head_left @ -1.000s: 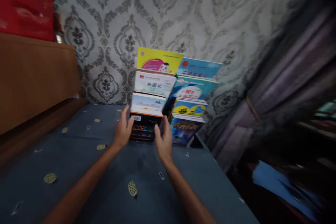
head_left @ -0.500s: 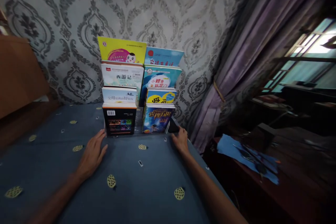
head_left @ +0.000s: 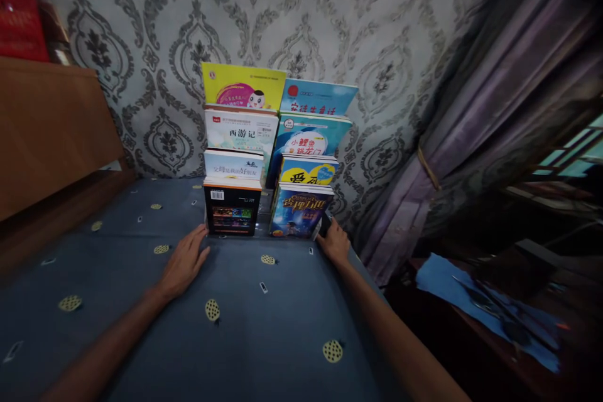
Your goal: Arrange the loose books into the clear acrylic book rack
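Two columns of books stand in stepped rows against the wall, seemingly in a clear rack [head_left: 262, 230]. A black-covered book [head_left: 233, 210] fronts the left column and a blue-purple book [head_left: 299, 212] the right. Behind them rise a white book [head_left: 241, 132], a yellow book [head_left: 245, 85] and light-blue books [head_left: 320, 97]. My left hand [head_left: 186, 262] rests on the cloth, fingers stretched out, fingertips at the rack's lower left corner. At the lower right corner, my right hand [head_left: 335, 244] has thumb and fingers around a dark flat object [head_left: 325, 224], partly hidden.
A blue cloth [head_left: 264, 339] with yellow pineapple prints covers the surface. At left stands a brown wooden cabinet [head_left: 51, 132] with a red box [head_left: 19, 12] on top. A tied purple curtain [head_left: 414, 182] hangs at right, near a dark table holding a blue cloth with tools [head_left: 490, 308].
The view has turned left, so the books appear farther right and the red box shows. The dark object now looks more upright by my right hand. My left hand stays at the rack's corner.
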Action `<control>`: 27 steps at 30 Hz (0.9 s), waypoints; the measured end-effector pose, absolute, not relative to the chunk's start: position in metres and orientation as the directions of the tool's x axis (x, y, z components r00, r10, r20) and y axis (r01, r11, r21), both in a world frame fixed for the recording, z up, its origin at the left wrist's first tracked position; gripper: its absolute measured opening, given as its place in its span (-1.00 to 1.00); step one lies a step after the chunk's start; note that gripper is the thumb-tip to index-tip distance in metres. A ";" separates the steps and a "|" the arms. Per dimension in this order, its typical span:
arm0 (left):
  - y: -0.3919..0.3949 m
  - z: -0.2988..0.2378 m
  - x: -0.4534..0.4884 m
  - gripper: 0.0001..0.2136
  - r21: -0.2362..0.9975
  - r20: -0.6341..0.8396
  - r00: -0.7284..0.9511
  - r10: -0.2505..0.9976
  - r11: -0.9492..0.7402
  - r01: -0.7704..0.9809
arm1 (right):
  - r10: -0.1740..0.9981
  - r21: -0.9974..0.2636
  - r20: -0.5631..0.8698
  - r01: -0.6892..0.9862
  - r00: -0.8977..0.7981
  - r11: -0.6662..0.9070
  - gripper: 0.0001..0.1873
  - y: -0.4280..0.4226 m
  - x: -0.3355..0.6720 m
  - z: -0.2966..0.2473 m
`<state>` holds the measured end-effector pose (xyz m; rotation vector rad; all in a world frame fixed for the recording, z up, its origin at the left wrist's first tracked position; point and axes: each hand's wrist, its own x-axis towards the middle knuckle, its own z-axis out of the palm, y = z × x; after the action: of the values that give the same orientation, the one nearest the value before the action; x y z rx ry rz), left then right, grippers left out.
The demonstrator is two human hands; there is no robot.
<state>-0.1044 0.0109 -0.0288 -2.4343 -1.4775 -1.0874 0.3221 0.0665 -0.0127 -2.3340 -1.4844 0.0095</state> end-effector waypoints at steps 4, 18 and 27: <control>0.010 -0.027 -0.103 -0.62 0.312 0.586 0.277 0.761 -0.528 0.790 | 0.890 -0.218 0.199 0.904 0.410 -0.367 -0.23 0.066 0.320 -0.002; 0.006 -0.024 -0.103 -0.65 0.345 0.546 0.306 0.780 -0.542 0.766 | 0.872 -0.452 0.061 0.792 0.486 -0.410 -0.16 0.092 0.370 0.018; 0.007 -0.029 -0.104 -0.66 0.328 0.504 0.353 0.788 -0.553 0.766 | 0.844 -0.437 0.155 0.802 0.514 -0.408 -0.15 0.069 0.354 0.004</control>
<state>-0.1036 0.0071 -0.0294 -2.6130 -1.5013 -1.0049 0.3537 0.0690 0.0041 -2.3003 -1.3474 0.1235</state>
